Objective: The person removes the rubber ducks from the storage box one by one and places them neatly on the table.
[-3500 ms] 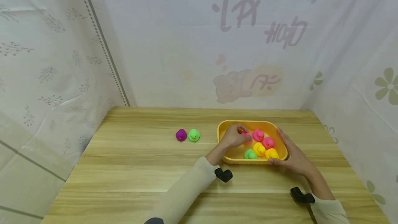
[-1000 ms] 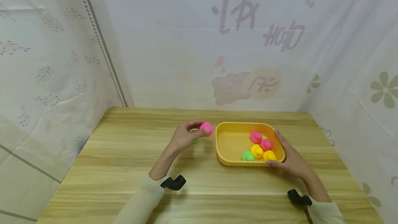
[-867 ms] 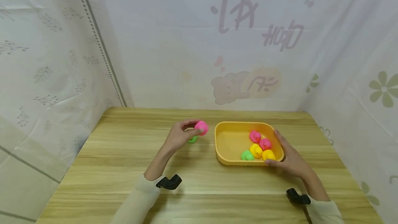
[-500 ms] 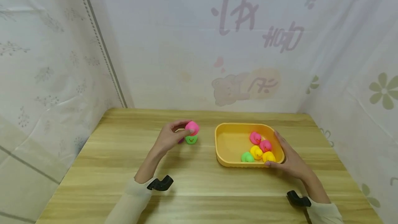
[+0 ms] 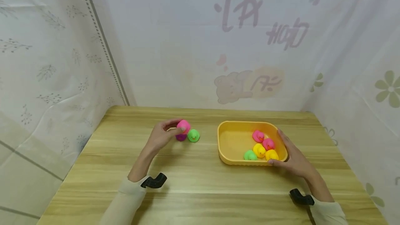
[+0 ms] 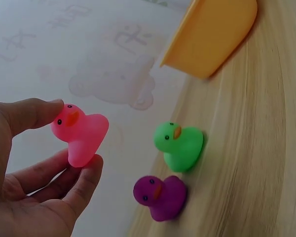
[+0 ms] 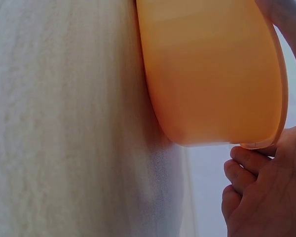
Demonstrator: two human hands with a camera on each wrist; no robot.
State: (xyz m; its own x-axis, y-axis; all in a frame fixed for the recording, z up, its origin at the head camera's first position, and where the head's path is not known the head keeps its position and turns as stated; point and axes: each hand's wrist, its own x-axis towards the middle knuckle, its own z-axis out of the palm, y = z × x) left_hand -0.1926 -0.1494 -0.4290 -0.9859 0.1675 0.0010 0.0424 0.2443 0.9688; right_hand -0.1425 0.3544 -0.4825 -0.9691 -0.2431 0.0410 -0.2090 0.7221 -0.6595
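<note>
My left hand point(image 5: 160, 136) pinches a pink rubber duck point(image 6: 84, 132) between thumb and fingertips, held up off the table. In the head view the duck partly covers a purple rubber duck point(image 5: 181, 137). Beside that one a green rubber duck point(image 5: 193, 135) sits upright on the wood. My right hand point(image 5: 296, 159) grips the right end of a yellow plastic bin point(image 5: 232, 145), thumb over the front rim and fingers along the far right side. Inside lie two pink ducks point(image 5: 268, 144), two yellow ducks point(image 5: 259, 150) and a green duck point(image 5: 250, 155), gathered toward the right.
The wooden table point(image 5: 200, 190) ends at a printed white cloth point(image 5: 175, 44) hanging behind it, with more cloth at both sides. A black wrist mount point(image 5: 154, 181) sits on the left sleeve and another black mount point(image 5: 301, 197) on the right.
My left hand has taken a pink duck out of the bin and carried it left, past the green duck to the purple one. My right hand has stayed on the bin.
</note>
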